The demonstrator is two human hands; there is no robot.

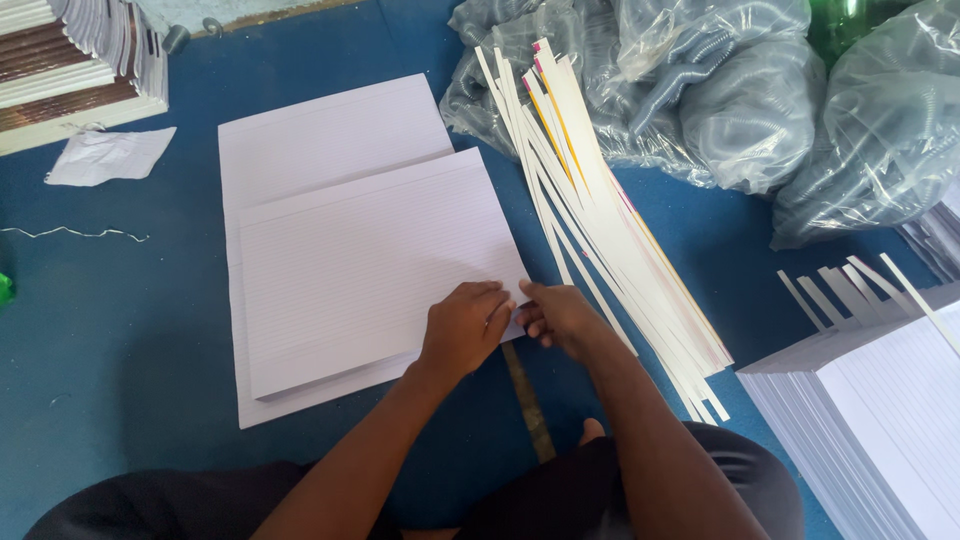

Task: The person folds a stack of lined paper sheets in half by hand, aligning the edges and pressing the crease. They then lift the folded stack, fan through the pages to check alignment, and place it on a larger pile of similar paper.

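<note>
Dark-trousered knees [640, 490] of the seated person fill the bottom edge, and both forearms reach forward from them. Left hand [466, 325] lies palm down on the near right corner of a stack of white ruled paper sheets [370, 265], fingers curled and pressing the edge. Right hand [560, 312] meets it at the same corner, fingertips pinching the sheet edge. That stack rests skewed on a larger white ruled sheet [330, 125] spread on the blue floor covering [120, 320]. Just right lies a fan of long white card strips [610, 240], with clear plastic bags [750, 100] behind.
</note>
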